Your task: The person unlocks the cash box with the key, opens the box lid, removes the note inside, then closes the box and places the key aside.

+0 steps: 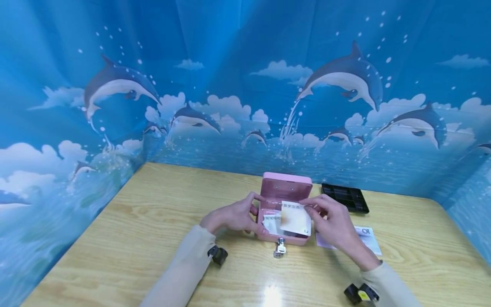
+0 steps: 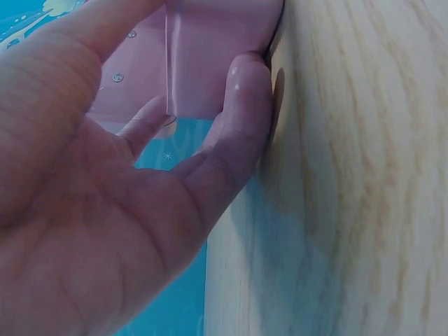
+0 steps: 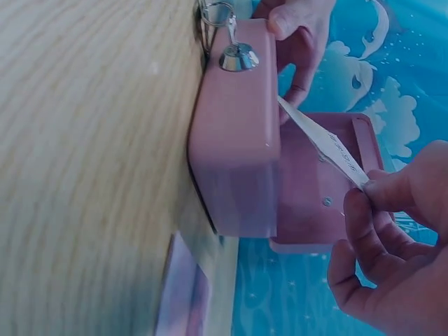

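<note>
Between the two hands stands a pink box (image 1: 295,241), lid raised at the back, and above its mouth the right hand (image 1: 333,217) pinches a note (image 1: 295,219) by its upper corner, thumb and forefinger together, the other fingers loosely bent. The left hand (image 1: 239,213) is spread across the box's near side, thumb on the front corner and fingers behind, holding it. From here I'd judge the note thin, light and limp, easily creased, so a corner or edge is the place to pinch it; the box looks stiff and smooth, rather slick, and best held by its walls. Counting up: one box, one note in the fingers, and one black tray (image 1: 341,195) beyond the right hand. Under the right forearm lies a bill (image 1: 370,243) marked 10; whether a second shares that spot, I can't tell. Several papers (image 1: 271,224) lie inside the box, too overlapped to count. One key (image 3: 232,29) sits in the lock (image 3: 239,57) facing the person.
</note>
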`<state>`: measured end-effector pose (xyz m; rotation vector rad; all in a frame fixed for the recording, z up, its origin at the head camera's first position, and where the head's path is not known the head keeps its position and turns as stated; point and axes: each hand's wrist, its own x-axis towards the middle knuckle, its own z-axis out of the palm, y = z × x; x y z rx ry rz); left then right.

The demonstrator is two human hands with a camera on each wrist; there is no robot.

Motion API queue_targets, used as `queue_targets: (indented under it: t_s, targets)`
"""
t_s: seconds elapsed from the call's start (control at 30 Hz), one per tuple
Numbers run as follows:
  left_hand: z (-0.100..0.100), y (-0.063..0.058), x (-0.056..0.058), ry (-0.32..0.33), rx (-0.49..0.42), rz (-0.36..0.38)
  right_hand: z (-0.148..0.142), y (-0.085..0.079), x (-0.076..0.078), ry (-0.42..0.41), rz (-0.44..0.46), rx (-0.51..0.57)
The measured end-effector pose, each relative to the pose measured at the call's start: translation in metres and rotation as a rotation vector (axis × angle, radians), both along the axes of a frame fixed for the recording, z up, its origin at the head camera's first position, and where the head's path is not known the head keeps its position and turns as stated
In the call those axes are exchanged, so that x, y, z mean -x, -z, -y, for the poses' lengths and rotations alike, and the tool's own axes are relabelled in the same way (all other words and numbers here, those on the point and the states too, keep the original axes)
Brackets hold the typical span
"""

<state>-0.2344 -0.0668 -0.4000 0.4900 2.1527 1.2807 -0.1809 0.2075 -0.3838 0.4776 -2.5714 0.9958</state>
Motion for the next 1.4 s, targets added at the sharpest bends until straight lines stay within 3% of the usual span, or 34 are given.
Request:
queue_targets:
  t_s: [1.0, 1.4]
  targets:
    - [-0.002, -0.003, -0.001, -0.003, 0.034, -0.001, -0.051, -0.022, -0.019, 0.099, -0.015, -0.071]
    - [-0.001, -0.001, -0.001, -0.015, 0.042, -0.004, -0.074, -0.018, -0.022, 0.148, -0.018, -0.075]
